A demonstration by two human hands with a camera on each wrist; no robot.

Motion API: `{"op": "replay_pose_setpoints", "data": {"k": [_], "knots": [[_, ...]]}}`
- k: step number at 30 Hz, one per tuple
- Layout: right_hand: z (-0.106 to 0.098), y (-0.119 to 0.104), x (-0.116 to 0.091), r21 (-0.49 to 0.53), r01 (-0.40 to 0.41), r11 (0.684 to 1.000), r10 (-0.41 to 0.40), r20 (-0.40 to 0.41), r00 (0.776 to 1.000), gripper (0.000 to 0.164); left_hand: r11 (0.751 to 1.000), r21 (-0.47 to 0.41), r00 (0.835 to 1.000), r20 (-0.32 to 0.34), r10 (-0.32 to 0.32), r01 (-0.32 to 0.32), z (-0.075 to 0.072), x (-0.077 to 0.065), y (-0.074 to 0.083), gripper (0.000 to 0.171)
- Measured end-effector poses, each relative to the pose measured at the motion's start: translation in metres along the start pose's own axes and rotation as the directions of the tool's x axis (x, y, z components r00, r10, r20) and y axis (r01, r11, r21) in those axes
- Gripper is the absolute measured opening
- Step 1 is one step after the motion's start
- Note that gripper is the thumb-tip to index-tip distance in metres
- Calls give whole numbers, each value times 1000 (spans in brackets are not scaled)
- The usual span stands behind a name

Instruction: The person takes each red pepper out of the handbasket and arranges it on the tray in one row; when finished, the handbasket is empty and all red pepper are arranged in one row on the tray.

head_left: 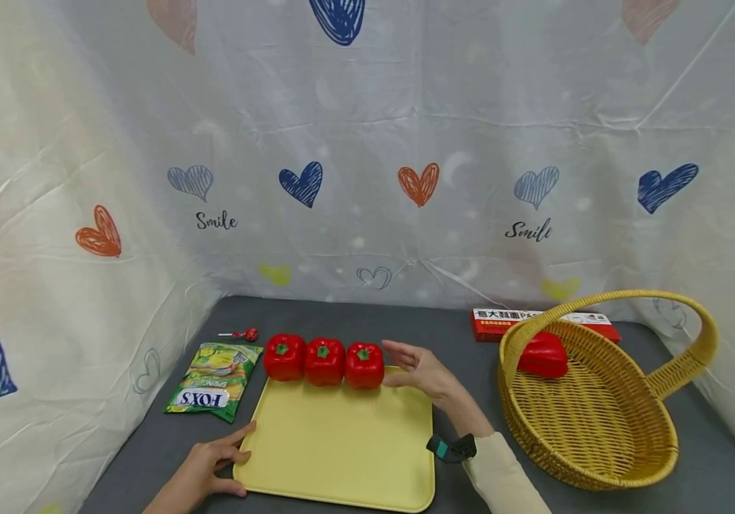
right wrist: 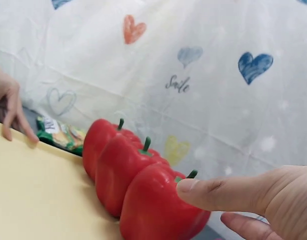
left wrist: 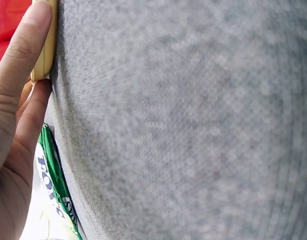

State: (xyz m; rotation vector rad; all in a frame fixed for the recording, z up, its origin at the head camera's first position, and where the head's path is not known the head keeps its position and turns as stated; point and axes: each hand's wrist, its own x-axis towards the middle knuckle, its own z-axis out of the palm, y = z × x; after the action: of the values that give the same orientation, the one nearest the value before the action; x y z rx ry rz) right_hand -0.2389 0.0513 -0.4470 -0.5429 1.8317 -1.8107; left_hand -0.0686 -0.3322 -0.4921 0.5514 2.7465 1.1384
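Three red bell peppers stand in a row along the far edge of a yellow tray (head_left: 335,450): a left one (head_left: 284,358), a middle one (head_left: 325,363) and a right one (head_left: 364,367). My right hand (head_left: 425,371) is beside the right pepper, fingers spread and loosely bent. In the right wrist view its thumb (right wrist: 213,194) overlaps that pepper near the stem. My left hand (head_left: 203,467) touches the tray's near left corner. Its fingers lie fairly straight at the left edge, and in the left wrist view the thumb (left wrist: 26,50) extends along the tray's rim (left wrist: 46,55).
A yellow wicker basket (head_left: 598,475) with a tall handle stands at the right, one red pepper (head_left: 543,355) inside. Behind it lies a red and white box (head_left: 492,330). Left of the tray are a green FOX'S candy bag (head_left: 218,378) and a red lollipop (head_left: 251,334). A printed curtain (head_left: 367,107) surrounds the table.
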Motion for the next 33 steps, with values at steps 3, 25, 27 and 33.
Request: {"op": "replay_pose_setpoints", "data": {"k": [3,25,27,33], "knots": [[-7,-5,-21,20,13,1000,-13,28,1000,72,1000,1,1000,-9,13,-13,-1,-2,-2,46],[-169,-14,-181,315,-87,945,100,-24,995,39,999,-3,998,-27,48,-48,-4,-10,-8,55],[-182,-9,-177,337,-125,933,160,-79,984,32,999,-8,999,-23,42,-42,-3,-9,-8,55],[-202,-3,-159,381,-244,892,342,-213,915,12,999,2,998,-25,53,-53,-2,-9,-9,54]]}}
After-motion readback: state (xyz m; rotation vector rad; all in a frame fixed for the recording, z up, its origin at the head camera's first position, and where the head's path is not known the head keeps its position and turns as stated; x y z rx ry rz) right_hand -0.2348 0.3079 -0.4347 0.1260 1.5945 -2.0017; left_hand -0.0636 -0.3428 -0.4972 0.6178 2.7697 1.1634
